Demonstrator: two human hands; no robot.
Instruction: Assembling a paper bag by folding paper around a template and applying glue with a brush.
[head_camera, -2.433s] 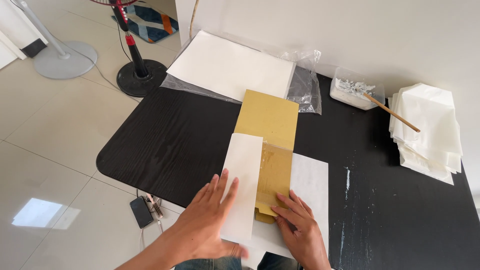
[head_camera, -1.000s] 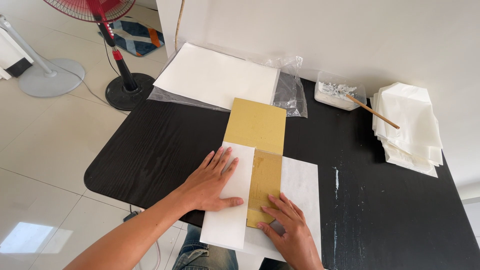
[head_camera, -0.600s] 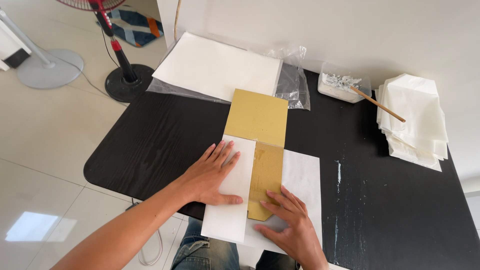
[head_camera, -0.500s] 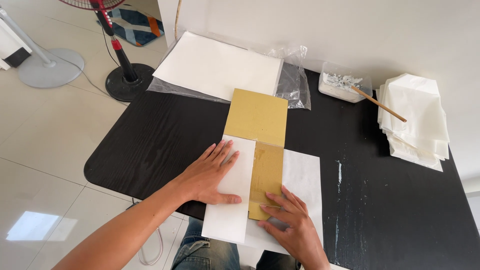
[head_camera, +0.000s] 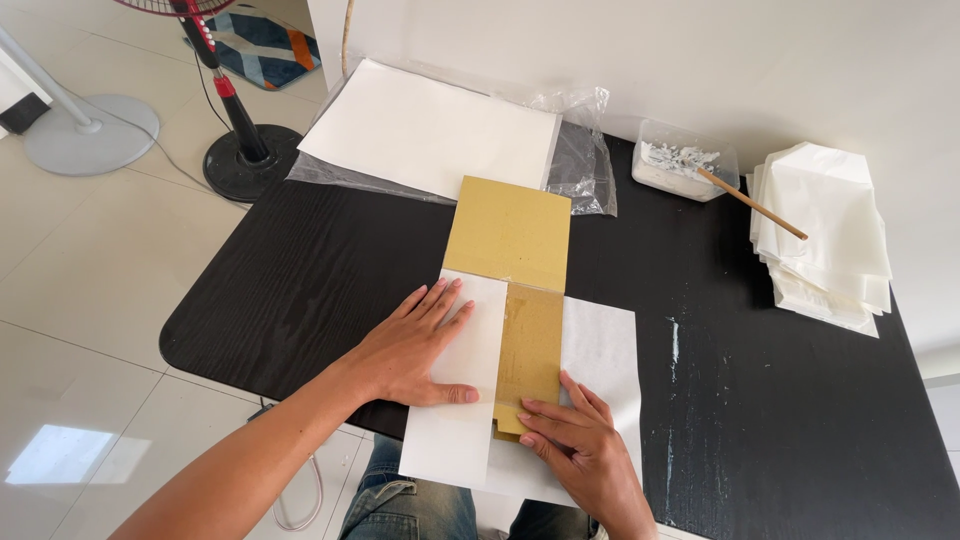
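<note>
- White paper sheet is lying at the near edge of the black counter, its left flap folded over a brown cardboard template that is running down the middle.
- Left hand is pressing flat on that folded flap, fingers spread and pointing toward the cardboard, palm down, gripping nothing.
- Right hand is resting on the near end of the cardboard and the paper just beside it, fingertips touching the brown strip, also flat and open.
- The two hands are sitting apart, one on each side of the fold.
- The cardboard's wider top is sticking out beyond the paper, toward the far side.
- Behind it, a stack of white sheets is lying on a clear plastic bag.
- To the right, a clear tub with a wooden stick in it is standing near the wall.
- Far right, a pile of folded white paper is sitting on the counter.
</note>
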